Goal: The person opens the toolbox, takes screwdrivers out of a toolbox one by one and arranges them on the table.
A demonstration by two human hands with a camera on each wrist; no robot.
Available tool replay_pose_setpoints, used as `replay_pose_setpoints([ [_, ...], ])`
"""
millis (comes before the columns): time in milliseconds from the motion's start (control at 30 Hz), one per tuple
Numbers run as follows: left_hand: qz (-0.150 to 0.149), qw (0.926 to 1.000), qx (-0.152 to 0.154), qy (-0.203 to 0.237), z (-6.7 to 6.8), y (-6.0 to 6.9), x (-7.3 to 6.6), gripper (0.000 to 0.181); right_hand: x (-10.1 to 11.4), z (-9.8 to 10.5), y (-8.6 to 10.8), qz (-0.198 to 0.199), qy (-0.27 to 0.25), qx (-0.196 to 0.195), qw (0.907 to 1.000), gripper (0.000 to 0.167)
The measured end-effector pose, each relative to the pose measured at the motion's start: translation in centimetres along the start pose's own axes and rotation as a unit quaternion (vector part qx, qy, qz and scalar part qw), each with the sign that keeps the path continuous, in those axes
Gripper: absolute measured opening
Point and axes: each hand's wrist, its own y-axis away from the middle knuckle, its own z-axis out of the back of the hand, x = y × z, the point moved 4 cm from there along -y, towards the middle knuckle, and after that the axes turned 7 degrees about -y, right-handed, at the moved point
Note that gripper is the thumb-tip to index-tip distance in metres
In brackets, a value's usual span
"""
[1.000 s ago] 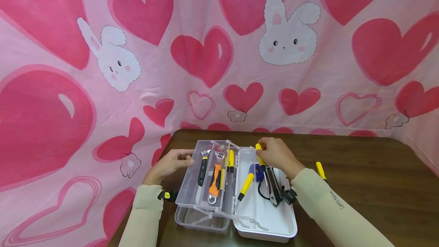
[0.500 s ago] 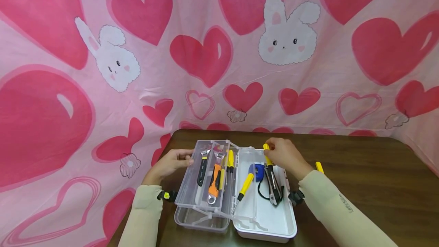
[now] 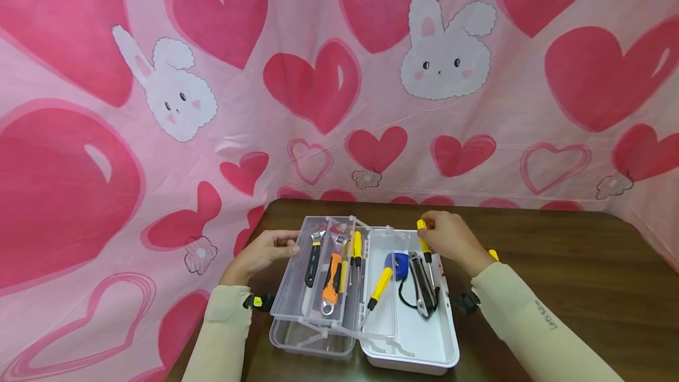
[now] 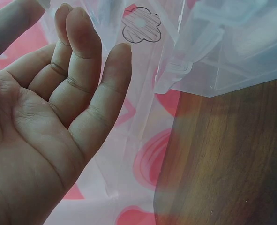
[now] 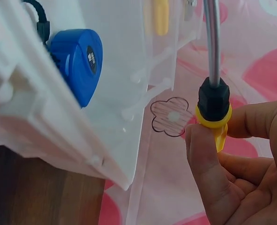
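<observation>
My right hand point(image 3: 448, 237) pinches a yellow-handled screwdriver point(image 3: 423, 234) over the far right of a white toolbox point(image 3: 442, 343), its shaft pointing down. The right wrist view shows thumb and fingers on the yellow handle below the black collar point(image 5: 213, 101). My left hand point(image 3: 260, 258) reaches the left edge of the clear plastic tray point(image 3: 286, 296); in the left wrist view several fingers are bent loosely with nothing between them. Inside the toolbox lie a blue tape measure point(image 3: 401, 266) and a utility knife point(image 3: 422, 285). A second yellow screwdriver point(image 3: 380, 287) leans by the box's left side.
The raised tray carries a black-handled adjustable wrench point(image 3: 313, 264) and an orange-handled tool point(image 3: 332, 276). Another yellow screwdriver handle point(image 3: 358, 246) stands beside it. One more yellow handle point(image 3: 494, 254) lies on the brown table point(image 3: 573, 287), partly behind my right arm. A pink heart-patterned cloth point(image 3: 371, 99) hangs behind.
My right hand has moved to the right across the toolbox with the screwdriver, from near the tape measure to beyond the utility knife. The left hand has stayed at the tray.
</observation>
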Motion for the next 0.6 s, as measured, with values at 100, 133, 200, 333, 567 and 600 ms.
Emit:
replay_pose_setpoints([
  [100, -0.002, 1.0000, 0.000, 0.000, 0.0, 0.0, 0.0, 0.052, -0.4, 0.2, -0.1, 0.004, 0.006, -0.004, 1.0000, 0.044],
  [133, -0.002, 1.0000, 0.000, 0.000, 0.0, 0.0, 0.0, 0.052, -0.5, 0.3, -0.1, 0.008, 0.008, -0.005, 0.9999, 0.043],
  [200, 0.002, 1.0000, 0.001, 0.000, -0.1, 0.0, 0.0, 0.052, -0.8, 0.4, -0.1, 0.009, 0.013, -0.008, 0.9998, 0.041],
  [333, 0.006, 1.0000, 0.000, -0.003, 0.0, -0.1, 0.0, 0.051, -1.3, 0.7, 0.0, 0.003, 0.009, -0.005, 0.9999, 0.043],
  [567, 0.005, 1.0000, 0.001, -0.002, 0.0, -0.1, 0.0, 0.051, -2.1, 1.4, 0.2, -0.015, -0.012, -0.003, 0.9998, 0.045],
  [600, 0.003, 1.0000, 0.002, -0.002, -0.1, -0.1, 0.0, 0.052, -2.1, 1.5, 0.2, -0.017, -0.013, -0.002, 0.9998, 0.045],
])
